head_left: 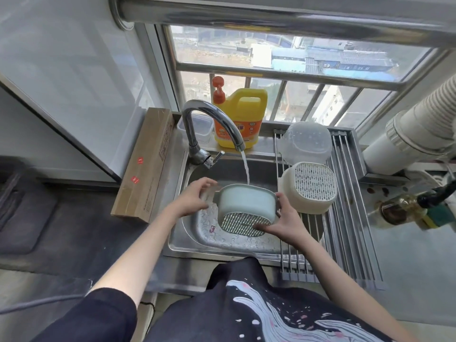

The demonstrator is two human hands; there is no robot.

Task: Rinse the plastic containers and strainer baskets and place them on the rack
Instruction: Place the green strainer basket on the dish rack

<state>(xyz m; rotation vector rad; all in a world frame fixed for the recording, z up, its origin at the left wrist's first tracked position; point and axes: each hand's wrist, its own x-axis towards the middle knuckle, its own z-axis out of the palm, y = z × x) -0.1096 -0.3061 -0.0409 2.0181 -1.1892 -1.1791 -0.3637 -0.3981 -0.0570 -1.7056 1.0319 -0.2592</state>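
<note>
A pale green strainer basket point(244, 206) hangs over the steel sink point(182, 243), tipped so its perforated bottom faces me. Water from the tap point(212, 124) runs onto its far rim. My left hand point(195, 198) grips its left handle, and a clear plastic piece shows under the fingers. My right hand point(283, 220) holds the right side, fingers under the bottom edge. On the roll-up rack point(345, 218) lie a white strainer basket point(308, 186) upside down and a clear plastic container point(306, 141) behind it.
A yellow detergent jug point(240, 117) with an orange pump stands behind the tap, next to a small clear tub point(201, 127). A cardboard box point(145, 166) lies left of the sink. An oil bottle point(399, 208) and a white pipe point(407, 134) are at the right.
</note>
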